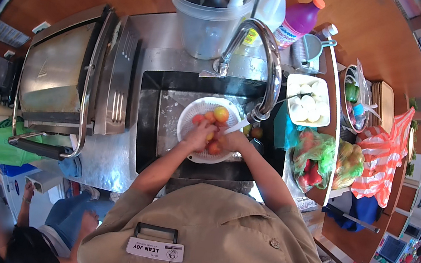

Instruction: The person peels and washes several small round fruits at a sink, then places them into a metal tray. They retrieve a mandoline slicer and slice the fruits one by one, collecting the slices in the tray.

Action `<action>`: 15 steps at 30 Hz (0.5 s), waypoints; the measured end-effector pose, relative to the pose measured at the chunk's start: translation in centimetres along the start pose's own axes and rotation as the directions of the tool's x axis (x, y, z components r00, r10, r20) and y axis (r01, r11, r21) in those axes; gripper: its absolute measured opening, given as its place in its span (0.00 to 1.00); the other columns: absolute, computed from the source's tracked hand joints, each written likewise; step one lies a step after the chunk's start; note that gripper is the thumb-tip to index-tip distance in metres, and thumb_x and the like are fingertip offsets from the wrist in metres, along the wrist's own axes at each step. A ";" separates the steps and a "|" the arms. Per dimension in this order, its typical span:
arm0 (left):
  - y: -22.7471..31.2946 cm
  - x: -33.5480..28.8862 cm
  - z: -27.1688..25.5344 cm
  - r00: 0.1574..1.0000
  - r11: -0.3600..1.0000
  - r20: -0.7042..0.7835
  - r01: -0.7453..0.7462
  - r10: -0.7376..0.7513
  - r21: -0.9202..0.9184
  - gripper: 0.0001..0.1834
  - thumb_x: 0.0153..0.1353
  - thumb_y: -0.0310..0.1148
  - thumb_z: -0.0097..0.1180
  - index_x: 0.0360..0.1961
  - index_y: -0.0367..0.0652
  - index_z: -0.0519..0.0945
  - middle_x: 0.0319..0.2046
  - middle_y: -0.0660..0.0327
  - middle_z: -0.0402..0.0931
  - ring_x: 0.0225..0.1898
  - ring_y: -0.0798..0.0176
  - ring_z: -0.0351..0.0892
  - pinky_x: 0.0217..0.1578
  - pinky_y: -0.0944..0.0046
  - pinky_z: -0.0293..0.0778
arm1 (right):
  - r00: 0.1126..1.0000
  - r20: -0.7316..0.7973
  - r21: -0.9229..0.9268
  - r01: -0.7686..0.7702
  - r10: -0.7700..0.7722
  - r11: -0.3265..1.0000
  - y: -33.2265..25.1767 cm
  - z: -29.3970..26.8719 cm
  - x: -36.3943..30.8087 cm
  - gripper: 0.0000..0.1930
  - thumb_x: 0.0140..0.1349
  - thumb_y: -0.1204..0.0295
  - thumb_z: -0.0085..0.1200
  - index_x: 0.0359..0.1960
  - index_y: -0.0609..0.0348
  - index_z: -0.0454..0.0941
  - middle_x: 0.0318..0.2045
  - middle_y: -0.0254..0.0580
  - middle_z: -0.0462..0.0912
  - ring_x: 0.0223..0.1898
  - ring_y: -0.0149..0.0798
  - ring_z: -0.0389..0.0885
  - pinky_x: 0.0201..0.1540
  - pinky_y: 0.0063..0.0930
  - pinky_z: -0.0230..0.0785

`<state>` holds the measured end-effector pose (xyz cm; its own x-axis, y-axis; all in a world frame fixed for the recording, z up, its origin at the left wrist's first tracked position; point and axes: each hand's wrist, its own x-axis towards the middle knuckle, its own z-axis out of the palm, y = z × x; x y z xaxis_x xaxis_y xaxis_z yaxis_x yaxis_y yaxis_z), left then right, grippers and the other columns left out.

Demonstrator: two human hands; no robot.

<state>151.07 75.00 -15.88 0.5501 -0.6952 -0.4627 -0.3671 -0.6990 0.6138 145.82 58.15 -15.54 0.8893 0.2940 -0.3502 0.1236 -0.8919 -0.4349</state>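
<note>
Several orange-red fruits [220, 114] sit in a white colander [191, 115] in the sink [150, 123], under the tap's [269, 70] running water. Both hands, left [200, 136] and right [231, 140], close around fruits [214, 147] at its near side. Judging by this, rinsing is midway; a few fruits [256, 133] lie outside the colander.

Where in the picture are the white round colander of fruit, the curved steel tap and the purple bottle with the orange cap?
white round colander [189, 116], head view, bare left rim.
curved steel tap [274, 60], head view, top of arch.
purple bottle [299, 20], head view, its body.
</note>
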 end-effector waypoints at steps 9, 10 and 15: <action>-3.4 0.2 -2.4 0.886 0.993 -0.462 -0.021 -0.036 -0.118 0.13 0.48 0.24 0.55 0.38 0.39 0.73 0.44 0.48 0.73 0.50 0.44 0.70 0.49 0.53 0.69 | 0.955 -0.046 0.345 -0.260 0.292 0.902 -0.1 -2.3 3.0 0.15 0.59 0.64 0.44 0.37 0.61 0.78 0.37 0.58 0.79 0.41 0.57 0.78 0.47 0.45 0.68; -3.0 -0.1 -2.0 0.895 0.972 -0.424 0.041 -0.139 -0.232 0.12 0.48 0.24 0.55 0.37 0.39 0.73 0.43 0.48 0.73 0.49 0.44 0.71 0.48 0.53 0.70 | 0.947 0.024 0.233 -0.317 0.320 0.919 0.2 -1.5 2.7 0.14 0.58 0.66 0.43 0.39 0.60 0.77 0.40 0.55 0.79 0.44 0.56 0.77 0.48 0.45 0.69; 0.2 -1.0 3.1 0.961 0.982 -0.222 -0.183 0.166 -0.056 0.19 0.49 0.28 0.58 0.45 0.45 0.72 0.43 0.53 0.71 0.48 0.48 0.71 0.47 0.53 0.69 | 0.942 -0.157 0.087 -0.288 0.298 0.954 1.3 3.5 0.3 0.17 0.53 0.66 0.53 0.45 0.54 0.75 0.44 0.49 0.78 0.48 0.54 0.76 0.50 0.42 0.70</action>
<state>148.10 75.07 -17.32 0.6342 -0.7469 -0.2001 -0.4189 -0.5494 0.7229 144.65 58.28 -19.12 0.9433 -0.0431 -0.3293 -0.1761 -0.9056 -0.3859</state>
